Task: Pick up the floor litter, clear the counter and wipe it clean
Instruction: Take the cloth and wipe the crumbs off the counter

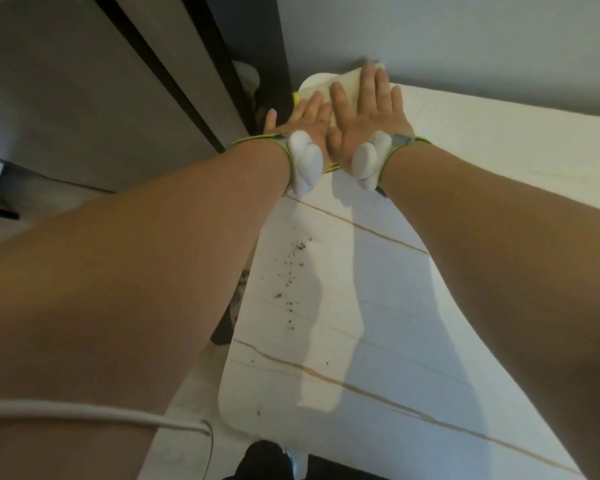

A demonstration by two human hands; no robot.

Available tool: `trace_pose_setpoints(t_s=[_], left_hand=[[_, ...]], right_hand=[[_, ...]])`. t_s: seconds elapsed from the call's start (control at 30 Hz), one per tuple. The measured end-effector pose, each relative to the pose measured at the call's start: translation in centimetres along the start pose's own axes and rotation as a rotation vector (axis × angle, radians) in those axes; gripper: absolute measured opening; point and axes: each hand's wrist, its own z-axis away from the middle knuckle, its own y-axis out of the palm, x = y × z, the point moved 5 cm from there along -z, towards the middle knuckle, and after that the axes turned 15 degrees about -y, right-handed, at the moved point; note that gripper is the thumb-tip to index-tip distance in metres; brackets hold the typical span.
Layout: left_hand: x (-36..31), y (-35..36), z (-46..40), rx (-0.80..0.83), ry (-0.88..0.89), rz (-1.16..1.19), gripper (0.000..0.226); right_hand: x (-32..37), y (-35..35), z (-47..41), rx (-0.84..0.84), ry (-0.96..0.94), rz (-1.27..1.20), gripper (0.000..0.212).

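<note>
A pale yellow cloth [347, 85] lies flat at the far left corner of the white marble-look counter [465, 188]. My left hand [305, 116] and my right hand [368, 109] both press down on the cloth, palms flat, fingers spread, the right hand partly overlapping the left. Each wrist carries a white sensor on a green-edged strap. Dark crumbs [291, 282] are scattered along the counter's left edge, nearer to me than the hands.
A grey wall [465, 36] runs behind the counter. To the left stands a tall grey appliance [84, 98] with a black edge. A white cable [118, 415] crosses the lower left. The floor [187, 410] shows below the counter's near corner.
</note>
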Motion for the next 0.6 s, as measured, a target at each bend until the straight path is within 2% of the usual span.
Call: trace_pose_setpoints(t_s=[0.37, 0.6], left_hand=[[5.3, 6.4, 7.2, 0.039, 0.039, 0.020, 0.063], [7.8, 11.4, 14.5, 0.086, 0.107, -0.039, 0.072]], right_hand=[[8.3, 2.5, 6.8, 0.021, -0.001, -0.012, 0.067], [14.6, 4.6, 15.0, 0.035, 0.036, -0.015, 0.066]])
